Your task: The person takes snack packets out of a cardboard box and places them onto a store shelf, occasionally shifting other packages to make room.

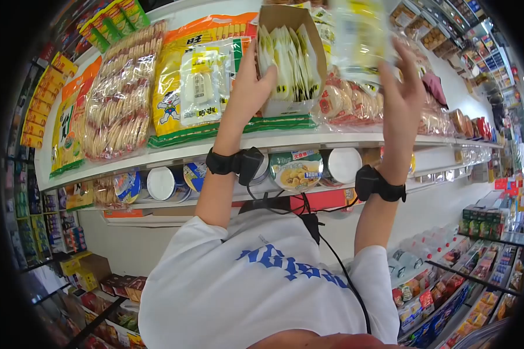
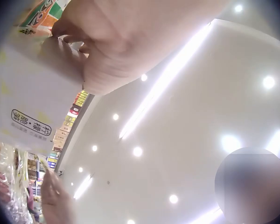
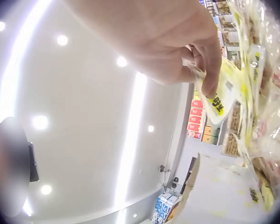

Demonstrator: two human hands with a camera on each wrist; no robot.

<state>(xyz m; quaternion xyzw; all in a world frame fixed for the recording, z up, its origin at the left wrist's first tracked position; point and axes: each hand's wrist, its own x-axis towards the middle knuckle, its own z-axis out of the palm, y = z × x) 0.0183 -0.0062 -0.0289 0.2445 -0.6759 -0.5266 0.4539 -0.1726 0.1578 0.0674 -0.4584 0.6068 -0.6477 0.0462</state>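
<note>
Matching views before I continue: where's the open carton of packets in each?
Head: open carton, top centre.
Left wrist: carton at left.
Right wrist: carton at lower right.
Shared landmark: right hand, upper right in head, lower left in left wrist, top in right wrist.

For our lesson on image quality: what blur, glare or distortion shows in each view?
Head view: fisheye bending, black corners, motion blur on the right hand and the packet it holds; left wrist view: ceiling lights burnt out to white, a blurred patch at lower right; right wrist view: the same glare, a blurred oval at left, highlights on clear wrapping.
</note>
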